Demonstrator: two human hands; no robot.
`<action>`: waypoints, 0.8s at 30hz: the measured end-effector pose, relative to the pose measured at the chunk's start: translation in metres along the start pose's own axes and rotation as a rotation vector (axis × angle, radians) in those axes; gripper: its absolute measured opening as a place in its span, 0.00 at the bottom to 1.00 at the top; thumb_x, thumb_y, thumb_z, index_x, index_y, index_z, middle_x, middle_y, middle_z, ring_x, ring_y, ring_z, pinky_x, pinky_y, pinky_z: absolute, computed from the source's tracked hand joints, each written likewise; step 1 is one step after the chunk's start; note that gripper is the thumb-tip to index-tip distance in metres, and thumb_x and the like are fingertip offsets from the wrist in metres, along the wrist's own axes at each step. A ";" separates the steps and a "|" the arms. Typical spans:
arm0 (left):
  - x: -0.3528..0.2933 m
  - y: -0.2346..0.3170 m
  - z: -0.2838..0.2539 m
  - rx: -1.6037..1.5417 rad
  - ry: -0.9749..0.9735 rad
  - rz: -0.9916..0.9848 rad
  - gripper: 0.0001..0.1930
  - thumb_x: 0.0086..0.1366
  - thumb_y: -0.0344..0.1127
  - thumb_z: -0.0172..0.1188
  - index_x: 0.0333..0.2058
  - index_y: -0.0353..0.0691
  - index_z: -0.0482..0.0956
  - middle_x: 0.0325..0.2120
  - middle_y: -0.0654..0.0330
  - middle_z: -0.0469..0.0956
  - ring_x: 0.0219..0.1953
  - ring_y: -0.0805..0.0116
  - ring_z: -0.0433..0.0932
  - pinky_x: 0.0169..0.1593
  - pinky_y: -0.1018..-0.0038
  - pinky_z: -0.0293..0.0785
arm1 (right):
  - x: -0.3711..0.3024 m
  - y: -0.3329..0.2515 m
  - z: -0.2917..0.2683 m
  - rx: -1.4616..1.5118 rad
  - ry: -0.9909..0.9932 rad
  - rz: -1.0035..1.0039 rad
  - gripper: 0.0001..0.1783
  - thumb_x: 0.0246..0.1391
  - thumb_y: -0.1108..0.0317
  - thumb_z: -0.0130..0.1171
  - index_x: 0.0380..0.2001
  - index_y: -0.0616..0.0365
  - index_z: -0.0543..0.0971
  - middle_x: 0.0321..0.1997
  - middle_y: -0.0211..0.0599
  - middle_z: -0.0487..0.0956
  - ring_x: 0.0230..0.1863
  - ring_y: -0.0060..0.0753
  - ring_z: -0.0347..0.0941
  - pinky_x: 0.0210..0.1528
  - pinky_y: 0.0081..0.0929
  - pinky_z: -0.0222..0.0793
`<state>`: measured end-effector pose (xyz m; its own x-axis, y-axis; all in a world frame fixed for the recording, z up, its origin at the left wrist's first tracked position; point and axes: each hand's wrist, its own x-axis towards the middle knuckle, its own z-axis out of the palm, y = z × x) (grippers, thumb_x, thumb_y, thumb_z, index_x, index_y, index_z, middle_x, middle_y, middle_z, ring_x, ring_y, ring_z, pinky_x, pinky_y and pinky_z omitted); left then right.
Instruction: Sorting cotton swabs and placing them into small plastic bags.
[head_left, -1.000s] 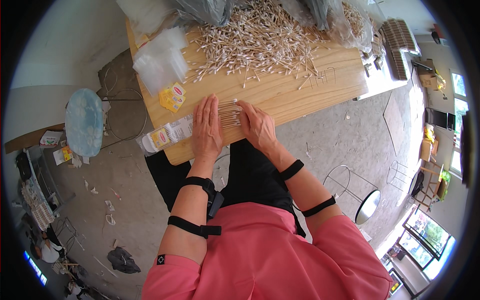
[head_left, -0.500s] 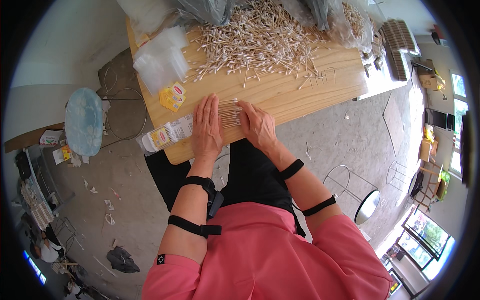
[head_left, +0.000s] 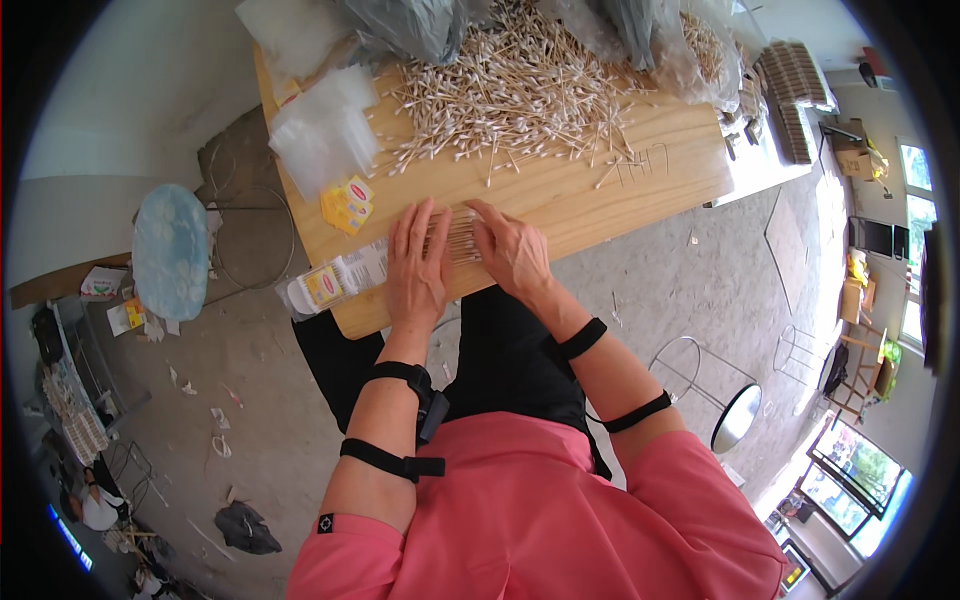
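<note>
both hands lie flat on the pale wooden table, at its near edge. the left hand, fingers slightly spread, and the right hand, fingers together, press on a small row of white-tipped wooden cotton swabs between them. a large loose heap of cotton swabs lies farther back, filled clear swab packets just left of the left hand.

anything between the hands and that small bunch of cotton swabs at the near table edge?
Nothing visible. The left hand and right hand already lie flat on either side of the cotton swab bunch, fingers touching it. The filled swab packs lie left of the left hand.
</note>
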<state>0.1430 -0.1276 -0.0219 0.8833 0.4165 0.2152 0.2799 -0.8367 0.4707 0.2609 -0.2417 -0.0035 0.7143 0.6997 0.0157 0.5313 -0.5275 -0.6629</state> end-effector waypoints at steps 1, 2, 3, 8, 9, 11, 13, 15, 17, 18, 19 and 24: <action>0.000 0.001 0.000 0.001 0.003 0.004 0.24 0.66 0.27 0.55 0.62 0.44 0.70 0.65 0.57 0.62 0.67 0.50 0.60 0.69 0.55 0.59 | 0.000 0.003 0.004 0.023 0.077 0.007 0.12 0.61 0.67 0.55 0.47 0.52 0.78 0.34 0.43 0.83 0.31 0.53 0.79 0.31 0.45 0.75; 0.000 0.003 0.000 0.002 -0.011 -0.002 0.24 0.67 0.30 0.55 0.62 0.45 0.69 0.66 0.57 0.61 0.67 0.51 0.59 0.70 0.54 0.57 | 0.001 0.006 0.006 0.046 0.153 0.014 0.11 0.60 0.67 0.56 0.45 0.52 0.78 0.32 0.42 0.82 0.30 0.53 0.79 0.31 0.46 0.74; -0.001 0.003 0.000 0.006 -0.027 -0.011 0.24 0.68 0.32 0.55 0.63 0.47 0.69 0.67 0.57 0.60 0.68 0.52 0.59 0.71 0.53 0.55 | 0.005 0.002 0.003 0.049 0.155 0.012 0.11 0.60 0.67 0.56 0.45 0.52 0.78 0.32 0.42 0.82 0.30 0.53 0.79 0.31 0.46 0.74; 0.000 0.002 -0.002 0.008 -0.004 0.019 0.23 0.67 0.32 0.54 0.61 0.45 0.71 0.65 0.55 0.61 0.67 0.50 0.59 0.70 0.53 0.57 | 0.046 0.007 -0.006 -0.092 0.070 -0.361 0.05 0.52 0.70 0.61 0.33 0.55 0.79 0.33 0.39 0.76 0.39 0.46 0.77 0.36 0.39 0.74; 0.000 0.002 -0.002 0.008 0.008 0.026 0.22 0.67 0.31 0.54 0.60 0.45 0.71 0.65 0.53 0.62 0.66 0.48 0.60 0.68 0.53 0.59 | 0.053 0.009 -0.005 -0.092 0.076 -0.362 0.05 0.52 0.70 0.61 0.33 0.55 0.79 0.33 0.39 0.76 0.39 0.46 0.77 0.36 0.39 0.74; 0.001 0.002 0.000 0.011 0.002 0.027 0.22 0.67 0.31 0.54 0.60 0.44 0.71 0.65 0.53 0.62 0.66 0.47 0.60 0.68 0.53 0.59 | 0.063 0.013 -0.004 -0.212 -0.133 -0.420 0.04 0.48 0.70 0.62 0.27 0.57 0.77 0.35 0.39 0.75 0.43 0.44 0.76 0.40 0.36 0.74; 0.000 0.002 0.000 0.017 -0.004 0.026 0.22 0.67 0.31 0.54 0.60 0.43 0.71 0.65 0.53 0.62 0.66 0.47 0.60 0.68 0.53 0.59 | 0.069 0.015 -0.001 -0.274 -0.067 -0.431 0.04 0.49 0.70 0.62 0.27 0.57 0.77 0.34 0.39 0.75 0.42 0.44 0.76 0.40 0.36 0.75; 0.001 0.001 0.000 -0.009 -0.010 0.006 0.22 0.68 0.33 0.55 0.60 0.44 0.71 0.65 0.55 0.61 0.67 0.51 0.59 0.70 0.53 0.56 | 0.071 0.018 0.000 -0.338 0.001 -0.438 0.05 0.50 0.69 0.62 0.26 0.57 0.77 0.33 0.39 0.75 0.41 0.45 0.76 0.39 0.36 0.75; 0.000 0.002 -0.001 -0.002 -0.023 0.004 0.22 0.68 0.33 0.55 0.60 0.44 0.71 0.65 0.55 0.61 0.67 0.51 0.59 0.71 0.53 0.56 | 0.070 0.024 -0.001 -0.259 0.075 -0.348 0.03 0.49 0.71 0.60 0.27 0.58 0.77 0.34 0.39 0.75 0.40 0.44 0.75 0.39 0.37 0.74; 0.000 0.002 -0.001 0.006 -0.034 -0.009 0.22 0.68 0.33 0.55 0.60 0.43 0.70 0.66 0.55 0.61 0.67 0.51 0.59 0.71 0.53 0.56 | 0.067 0.023 -0.001 -0.260 0.081 -0.350 0.03 0.49 0.71 0.60 0.27 0.58 0.77 0.34 0.39 0.75 0.40 0.44 0.75 0.39 0.37 0.74; 0.000 0.000 -0.001 0.007 -0.030 -0.004 0.22 0.68 0.33 0.55 0.60 0.43 0.70 0.66 0.55 0.61 0.67 0.51 0.59 0.71 0.53 0.56 | 0.060 0.021 0.000 -0.183 0.055 -0.366 0.03 0.49 0.72 0.59 0.28 0.58 0.76 0.34 0.39 0.74 0.40 0.45 0.75 0.39 0.38 0.74; 0.000 0.001 0.000 0.032 -0.012 0.023 0.22 0.67 0.33 0.55 0.60 0.42 0.70 0.66 0.54 0.59 0.68 0.50 0.58 0.71 0.53 0.55 | 0.047 0.017 0.004 -0.120 0.014 -0.376 0.04 0.50 0.71 0.59 0.28 0.59 0.75 0.35 0.40 0.73 0.42 0.46 0.74 0.40 0.39 0.73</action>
<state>0.1434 -0.1287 -0.0216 0.8939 0.3931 0.2155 0.2713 -0.8571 0.4379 0.3017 -0.2151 -0.0169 0.4651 0.8489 0.2513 0.8061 -0.2887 -0.5166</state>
